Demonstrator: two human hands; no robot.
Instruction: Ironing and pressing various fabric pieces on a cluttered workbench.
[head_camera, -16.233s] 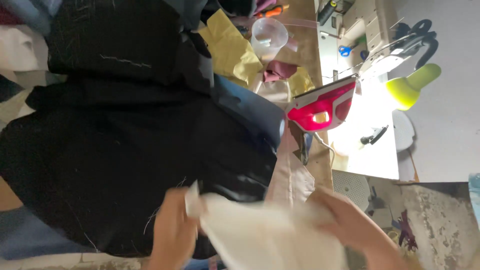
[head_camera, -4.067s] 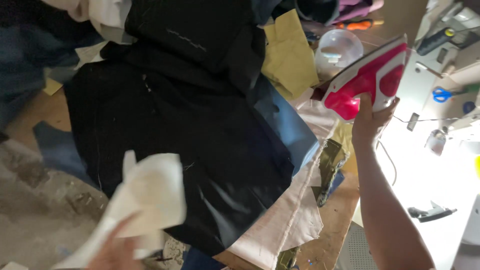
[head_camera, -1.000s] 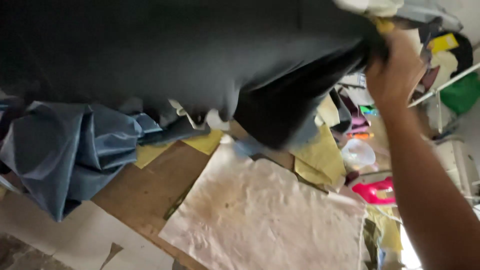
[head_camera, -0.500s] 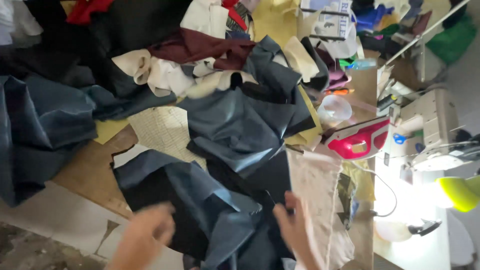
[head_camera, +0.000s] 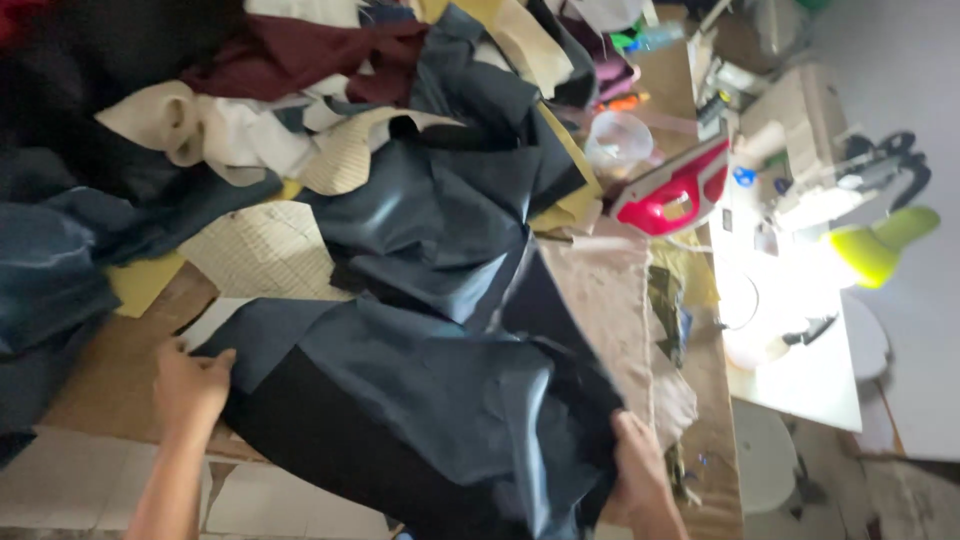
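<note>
Half a second on, both hands have drawn apart and the dark fabric panel (head_camera: 420, 410) lies more spread between them than it did. Now the left hand (head_camera: 190, 385) presses its fingers flat on the panel's edge at lower left of the frame, where cloth meets bare worktop (head_camera: 110, 370); whether it pinches anything I cannot tell. At lower centre-right, the right hand (head_camera: 640, 480) has its grip closed on the opposite edge, the cloth bunched in it. Spreading looks partly done: the near stretch lies fairly flat, while the middle rises in folds toward the heap of cloth pieces (head_camera: 300, 110) at upper left (mixed maroon, cream and navy). A red and white iron (head_camera: 675, 195) rests at upper right, well apart from both hands, beside a clear plastic cup (head_camera: 618, 140).
</note>
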